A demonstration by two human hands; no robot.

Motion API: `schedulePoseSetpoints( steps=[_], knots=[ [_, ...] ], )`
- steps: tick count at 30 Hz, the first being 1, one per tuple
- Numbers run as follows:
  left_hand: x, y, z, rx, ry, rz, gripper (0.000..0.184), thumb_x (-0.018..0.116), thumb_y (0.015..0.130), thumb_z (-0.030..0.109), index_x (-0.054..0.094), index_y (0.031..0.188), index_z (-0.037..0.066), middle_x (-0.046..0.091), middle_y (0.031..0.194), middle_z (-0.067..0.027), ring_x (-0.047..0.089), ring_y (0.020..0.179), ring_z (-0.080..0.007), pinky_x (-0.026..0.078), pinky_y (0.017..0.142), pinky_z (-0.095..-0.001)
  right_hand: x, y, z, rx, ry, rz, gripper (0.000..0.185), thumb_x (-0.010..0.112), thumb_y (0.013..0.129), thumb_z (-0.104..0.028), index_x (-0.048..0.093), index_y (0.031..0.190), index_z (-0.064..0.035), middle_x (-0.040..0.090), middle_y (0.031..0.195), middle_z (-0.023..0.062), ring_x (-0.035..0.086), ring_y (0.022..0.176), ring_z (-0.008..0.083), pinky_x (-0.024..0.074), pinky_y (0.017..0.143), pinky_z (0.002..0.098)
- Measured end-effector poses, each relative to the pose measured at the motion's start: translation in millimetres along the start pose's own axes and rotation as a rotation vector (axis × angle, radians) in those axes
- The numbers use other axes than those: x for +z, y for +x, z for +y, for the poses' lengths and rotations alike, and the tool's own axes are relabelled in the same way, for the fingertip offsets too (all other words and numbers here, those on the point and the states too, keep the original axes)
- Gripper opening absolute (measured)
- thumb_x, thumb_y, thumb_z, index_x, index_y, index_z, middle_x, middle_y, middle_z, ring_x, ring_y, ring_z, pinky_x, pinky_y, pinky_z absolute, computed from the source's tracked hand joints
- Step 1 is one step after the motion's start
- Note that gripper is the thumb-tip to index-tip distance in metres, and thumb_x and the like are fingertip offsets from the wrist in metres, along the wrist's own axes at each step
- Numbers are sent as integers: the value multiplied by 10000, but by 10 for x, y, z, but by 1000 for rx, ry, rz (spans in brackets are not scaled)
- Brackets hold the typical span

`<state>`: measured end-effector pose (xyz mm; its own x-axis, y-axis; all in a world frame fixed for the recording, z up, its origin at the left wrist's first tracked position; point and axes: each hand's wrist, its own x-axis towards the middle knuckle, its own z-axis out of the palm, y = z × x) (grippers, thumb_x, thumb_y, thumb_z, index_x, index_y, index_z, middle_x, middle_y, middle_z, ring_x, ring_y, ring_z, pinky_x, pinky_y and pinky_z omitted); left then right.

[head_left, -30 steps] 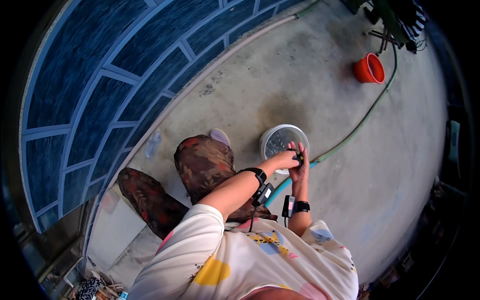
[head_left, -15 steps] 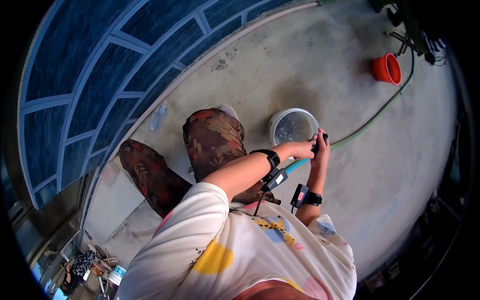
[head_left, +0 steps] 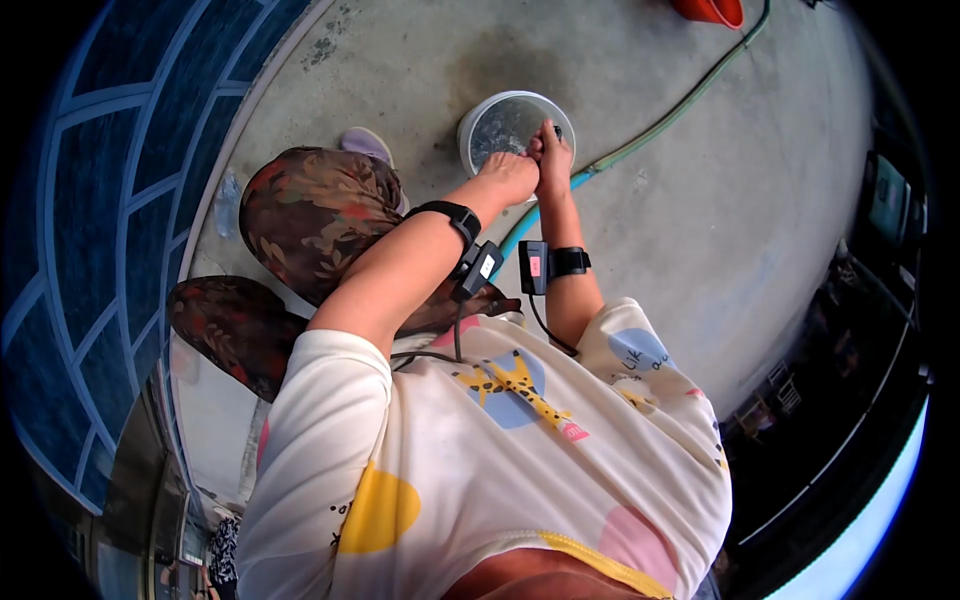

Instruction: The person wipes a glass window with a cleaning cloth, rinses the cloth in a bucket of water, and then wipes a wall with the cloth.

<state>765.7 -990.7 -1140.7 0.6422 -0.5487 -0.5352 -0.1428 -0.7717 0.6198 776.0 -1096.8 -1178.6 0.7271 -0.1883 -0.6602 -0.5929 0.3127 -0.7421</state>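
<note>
A white bucket (head_left: 467,150) with clear, bubbly liquid inside stands on the concrete floor. Over its near right rim, my left hand (head_left: 510,178) is closed and bent at the wrist, its fingers mostly hidden against my other hand. Right beside it, my right hand (head_left: 552,158) is closed with its fingers curled up around a small dark object (head_left: 558,131), of which only the tip shows. Both wrists wear black straps with small boxes.
A green and blue hose (head_left: 640,141) runs past the bucket's right side. A red bucket (head_left: 712,12) is at the top edge. A clear plastic bottle (head_left: 228,204) lies near the blue tiled wall (head_left: 100,215) on the left. My patterned trouser legs are left of my arms.
The view has shifted, so bucket and hands sit further up and left. My right hand's fingers, spread a second ago, have curled closed. The dark object between the hands is now mostly covered.
</note>
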Motion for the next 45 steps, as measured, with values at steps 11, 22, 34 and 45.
schedulePoseSetpoints(
  steps=[11, 22, 34, 45],
  knots=[
    [-180, 71, -78, 22, -277, 344, 459, 635, 757, 199, 471, 1150, 28, 503, 1190, -205, 549, 1041, -277, 494, 762, -384, 34, -134, -330, -239, 312, -57, 402, 544, 886, -302, 471, 1185, -44, 538, 1088, 96, 500, 1019, 178, 425, 867, 302],
    [-2083, -1513, -232, 127, -1296, 963, 222, 638, 789, 115, 535, 977, 57, 554, 943, -39, 548, 868, -109, 458, 754, -258, 1541, -1050, -1632, -381, 300, -758, 496, 469, 826, -118, 375, 1312, -80, 438, 1256, 76, 472, 1096, 193, 358, 967, 401],
    [-1604, -4087, -850, 377, -1526, 1426, 193, 556, 869, 121, 446, 1027, 113, 571, 1005, -83, 577, 952, -179, 481, 814, -399, 3177, -2408, -781, -661, -500, -1024, 538, 635, 807, -308, 500, 1211, 21, 549, 1188, 165, 493, 1132, 230, 359, 947, 310],
    [-755, -4665, -1066, -61, -1195, 1681, 338, 501, 863, 71, 490, 1201, 84, 589, 1033, -46, 559, 821, -68, 464, 678, -216, 3482, -3094, 11, 61, -436, -1428, 437, 641, 823, -295, 492, 1140, -33, 570, 997, 47, 540, 957, 134, 468, 778, 290]
  ],
)
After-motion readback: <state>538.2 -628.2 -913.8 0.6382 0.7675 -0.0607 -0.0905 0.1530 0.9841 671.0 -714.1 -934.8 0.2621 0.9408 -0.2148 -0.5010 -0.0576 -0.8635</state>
